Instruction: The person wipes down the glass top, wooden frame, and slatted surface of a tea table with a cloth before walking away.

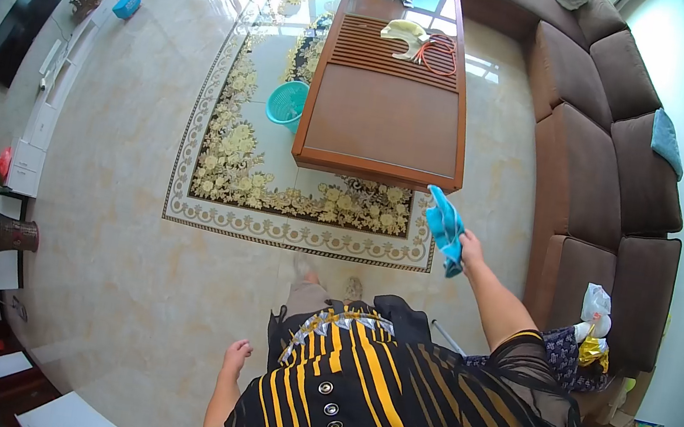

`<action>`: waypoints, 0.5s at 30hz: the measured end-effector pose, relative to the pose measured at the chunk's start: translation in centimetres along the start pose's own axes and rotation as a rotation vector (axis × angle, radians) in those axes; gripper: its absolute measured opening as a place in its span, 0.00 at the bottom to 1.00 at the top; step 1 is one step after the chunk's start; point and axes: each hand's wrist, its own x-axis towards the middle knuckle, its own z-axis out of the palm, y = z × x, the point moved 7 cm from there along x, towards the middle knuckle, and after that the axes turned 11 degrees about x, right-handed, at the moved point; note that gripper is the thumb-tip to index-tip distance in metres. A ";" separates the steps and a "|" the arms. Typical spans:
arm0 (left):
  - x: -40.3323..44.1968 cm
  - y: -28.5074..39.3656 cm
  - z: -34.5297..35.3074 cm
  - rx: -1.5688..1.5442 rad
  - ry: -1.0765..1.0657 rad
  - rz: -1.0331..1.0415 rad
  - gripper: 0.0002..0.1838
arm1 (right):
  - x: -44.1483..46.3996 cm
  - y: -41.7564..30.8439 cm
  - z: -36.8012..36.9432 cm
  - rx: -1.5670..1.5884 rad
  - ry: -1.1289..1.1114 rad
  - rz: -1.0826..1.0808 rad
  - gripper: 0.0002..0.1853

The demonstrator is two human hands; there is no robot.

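Observation:
A blue cloth (446, 229) hangs bunched from my right hand (470, 249), whose fingers are wrapped round it near the front right corner of the wooden coffee table (391, 124). The cloth's upper end comes close to the table's corner; whether they touch is unclear. My left hand (237, 355) is low at my left side, over the tiled floor, its fingers curled. Nothing shows in it, but the inside of the hand is hidden.
Beside the table's left edge stands a teal basket (287, 104) on the patterned rug (231, 188). Cables (439, 55) and a pale curved object (402, 35) lie on the table. A brown sofa (584, 161) lines the right; a potted plant (16, 234) stands left.

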 end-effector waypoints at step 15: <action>25.3 36.9 -10.5 0.479 -0.041 0.533 0.20 | 4.5 -9.7 12.0 0.837 0.056 0.392 0.20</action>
